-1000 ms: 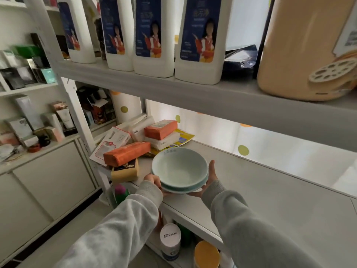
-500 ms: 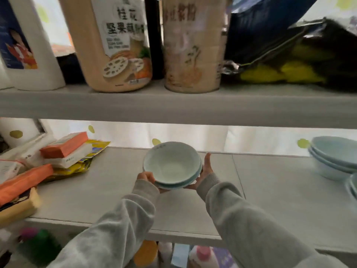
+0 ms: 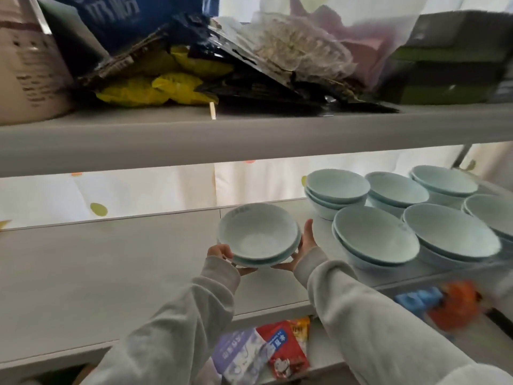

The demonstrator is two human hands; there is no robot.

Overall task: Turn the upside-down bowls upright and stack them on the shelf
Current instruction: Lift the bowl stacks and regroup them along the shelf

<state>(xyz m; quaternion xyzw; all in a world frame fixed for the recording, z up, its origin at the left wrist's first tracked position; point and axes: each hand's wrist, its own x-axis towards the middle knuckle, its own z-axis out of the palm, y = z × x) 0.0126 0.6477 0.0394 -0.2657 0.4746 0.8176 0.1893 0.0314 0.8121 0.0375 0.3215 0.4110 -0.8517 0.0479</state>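
Observation:
I hold a small stack of two pale blue bowls (image 3: 256,234), upright, over the grey shelf (image 3: 111,262). My left hand (image 3: 222,252) grips the stack's left underside and my right hand (image 3: 304,245) cups its right side. To the right, several stacks of the same upright bowls stand on the shelf: a near stack (image 3: 374,237), a second near stack (image 3: 449,234), a back stack (image 3: 337,190), and others behind (image 3: 397,190). The held stack hangs just left of the near stack, apart from it.
The upper shelf board (image 3: 249,134) runs close overhead, loaded with dark and yellow bags (image 3: 166,79) and a beige canister (image 3: 25,65). Snack packets (image 3: 263,354) lie on the shelf below. A spotted white backing (image 3: 111,193) closes the rear.
The view and my hands have swung to the right along the shelf, carrying the two bowls. The boxes at the left have left the view and the standing bowl stacks have come close.

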